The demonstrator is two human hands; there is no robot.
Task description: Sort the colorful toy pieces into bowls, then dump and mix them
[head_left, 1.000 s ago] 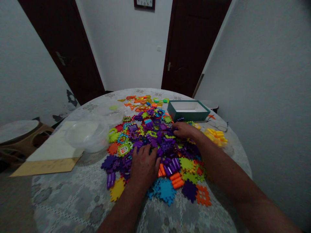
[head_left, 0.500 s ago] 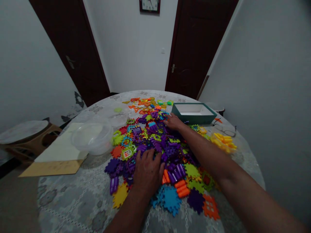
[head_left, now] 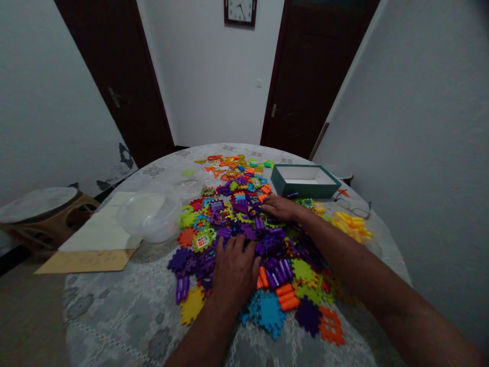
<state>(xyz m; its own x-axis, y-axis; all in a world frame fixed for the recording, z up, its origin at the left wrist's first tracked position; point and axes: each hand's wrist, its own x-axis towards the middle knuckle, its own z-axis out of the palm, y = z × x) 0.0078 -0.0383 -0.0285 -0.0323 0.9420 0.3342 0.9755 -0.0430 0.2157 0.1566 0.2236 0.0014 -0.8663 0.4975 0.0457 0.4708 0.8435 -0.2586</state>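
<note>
A heap of colourful plastic building pieces [head_left: 244, 224] covers the middle of a round table [head_left: 114, 316] with a lace cloth. My left hand [head_left: 236, 270] lies flat on the purple pieces at the near side, fingers spread. My right hand [head_left: 280, 208] reaches farther in and rests palm down on the pieces near orange tubes [head_left: 264, 190], fingers stretched out. Neither hand visibly holds a piece.
A green open box [head_left: 305, 180] stands at the back right, with glasses [head_left: 353, 206] and yellow tubes [head_left: 353, 224] beside it. Clear plastic bowls [head_left: 151, 216] and a cardboard sheet [head_left: 89, 250] lie at the left. A stool [head_left: 38, 209] stands off the table's left.
My right hand moved left and deeper into the pile, then drew back a little toward me. My left hand stayed flat on the purple pieces. The view tilted slightly upward.
</note>
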